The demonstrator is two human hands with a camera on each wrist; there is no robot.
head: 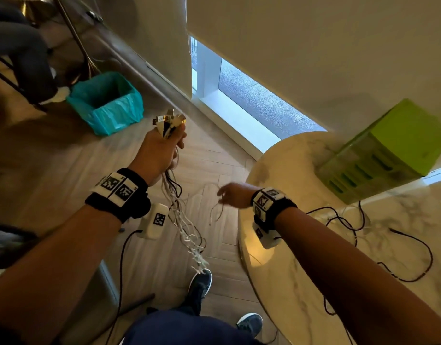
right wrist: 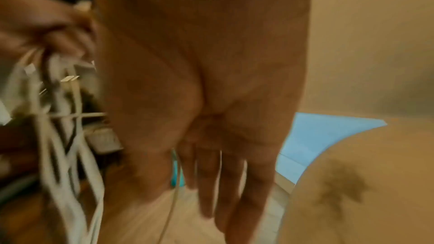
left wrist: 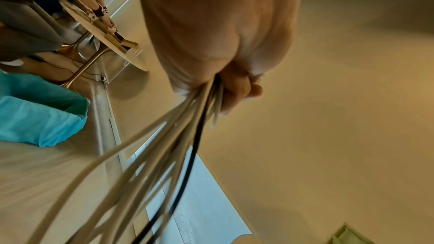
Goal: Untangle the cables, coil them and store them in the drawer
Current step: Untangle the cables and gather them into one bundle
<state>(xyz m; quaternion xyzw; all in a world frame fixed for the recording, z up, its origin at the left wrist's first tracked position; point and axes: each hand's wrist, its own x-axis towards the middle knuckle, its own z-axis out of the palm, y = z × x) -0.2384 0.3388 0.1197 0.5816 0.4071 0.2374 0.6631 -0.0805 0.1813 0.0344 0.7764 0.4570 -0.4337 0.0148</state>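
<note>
At about ten o'clock in the head view a bin lined with a teal bag [head: 107,102] stands on the wooden floor [head: 52,155], beside the metal legs of another table. Just right of it, the left hand [head: 159,148] is raised, fingers curled tight round a bunch of cables [head: 179,215]; their plugs [head: 168,120] stick out above the fist, and the white and black strands hang down to six o'clock, ending near a dark shoe [head: 200,282]. A white wrist-camera block [head: 155,220] hangs just left of the strands. The right hand [head: 233,195] is at centre, just off the marble worktop [head: 301,270] edge; a thin loose cable end [head: 218,210] dangles from its fingers, though blur hides whether they pinch it. At two o'clock a green drawer unit [head: 388,150] sits on the worktop, with dark leads [head: 413,250] looping across the surface at four o'clock.
</note>
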